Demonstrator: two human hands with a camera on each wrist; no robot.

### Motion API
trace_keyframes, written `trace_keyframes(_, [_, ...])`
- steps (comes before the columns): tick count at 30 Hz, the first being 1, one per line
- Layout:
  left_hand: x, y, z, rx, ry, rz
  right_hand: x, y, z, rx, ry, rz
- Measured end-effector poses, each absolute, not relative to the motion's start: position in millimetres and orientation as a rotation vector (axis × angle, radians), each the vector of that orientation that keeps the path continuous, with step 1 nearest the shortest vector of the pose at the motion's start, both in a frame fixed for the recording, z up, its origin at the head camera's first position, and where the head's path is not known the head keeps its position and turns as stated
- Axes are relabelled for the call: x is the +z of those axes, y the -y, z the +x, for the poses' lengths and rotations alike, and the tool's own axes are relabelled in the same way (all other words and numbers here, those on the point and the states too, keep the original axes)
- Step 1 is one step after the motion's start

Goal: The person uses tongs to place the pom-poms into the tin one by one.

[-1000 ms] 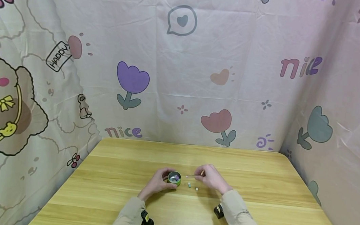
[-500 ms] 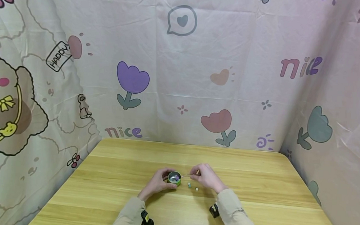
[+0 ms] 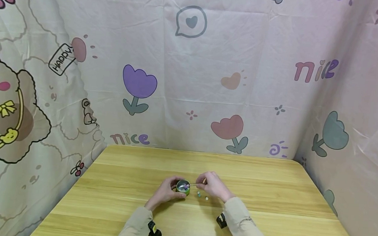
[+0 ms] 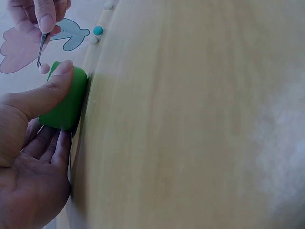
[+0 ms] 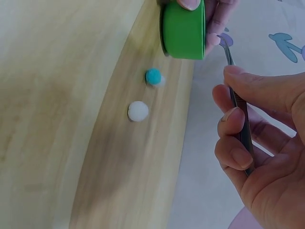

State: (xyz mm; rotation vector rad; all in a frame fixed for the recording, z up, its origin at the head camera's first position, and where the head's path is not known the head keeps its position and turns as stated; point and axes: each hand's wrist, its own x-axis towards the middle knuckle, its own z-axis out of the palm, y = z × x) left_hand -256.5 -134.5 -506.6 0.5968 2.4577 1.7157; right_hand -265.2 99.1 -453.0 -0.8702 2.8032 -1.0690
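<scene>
You're gripping the small green tin [image 3: 183, 187] with your left hand [image 3: 166, 191], thumb curled over its near wall and fingers wrapped round the far side, holding it steady on the wooden table [image 3: 267, 207] near the middle. Your right hand [image 3: 212, 187] is pinching a pair of metal tweezers [image 3: 194, 184], fingers curled tight on the shaft, and the tips are closing on a small pale purple pom-pom [image 4: 44, 68]. What's changing: a second ago the tweezers were sitting out to the right of the tin, well clear of the rim; now your right hand is shifting left and the tips are reaching over the tin's opening, with the pom-pom hanging right at the rim in the left wrist view. So you're bringing this pom-pom over the tin, and it looks about ready for release, though I can't tell if it's fully inside the wall yet. The tin is showing something purple inside already in the head view. Two more pom-poms are lying loose on the table just right of the tin: a teal one [image 5: 153, 76] nearer the tin and a white one [image 5: 137, 110] just beside it, apart from each other, both untouched. Printed cartoon cloth [image 3: 191, 79] is hanging behind and around the table.
</scene>
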Motion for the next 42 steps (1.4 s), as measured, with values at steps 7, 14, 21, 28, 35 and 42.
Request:
trace_keyframes(7, [-506,134,-256,1.722,-2.45,0.601,-454,-96,-266,-1.062,-2.798,-0.858])
trace_keyframes(14, [-506,134,-256,1.73,-2.437,0.595,-454,-94,-267,-1.036,-2.81,-0.85])
trace_keyframes(21, [-507,134,-257,1.734,-2.433,0.593,-454,-93,-266,-1.028,-2.809,-0.832])
trace_keyframes(28, [-507,135,-257,1.732,-2.434,0.597,-454,-94,-265,-1.032,-2.803,-0.84])
trace_keyframes(35, [-508,135,-258,1.727,-2.443,0.601,-456,-98,-264,-1.073,-2.796,-0.85])
trace_keyframes(42, [-510,135,-258,1.728,-2.45,0.597,-458,-105,-261,-1.095,-2.803,-0.854])
